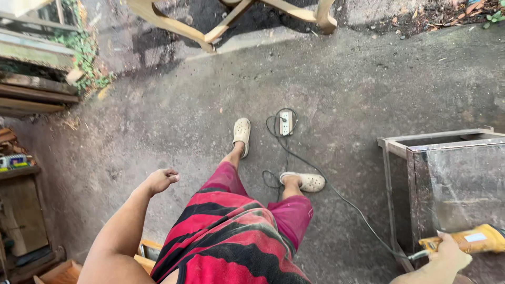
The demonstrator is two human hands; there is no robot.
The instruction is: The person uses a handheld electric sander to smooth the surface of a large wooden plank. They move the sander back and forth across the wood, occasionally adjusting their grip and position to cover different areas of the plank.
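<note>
I stand on a concrete floor and look down past my red and black striped shirt. My right hand (451, 254) at the lower right grips a yellow power tool (473, 240), held against the side of a metal frame table (452, 179). The tool's black cable (347, 202) runs across the floor to a white power strip (286, 123) between and beyond my feet. My left hand (160, 180) hangs free at my side with its fingers loosely curled, holding nothing.
Wooden planks (31, 92) are stacked at the left with a low wooden bench (21, 210) below them. A wooden chair frame (231, 21) lies at the top. I wear pale clogs (242, 134). Wooden pieces (63, 271) sit by my left leg.
</note>
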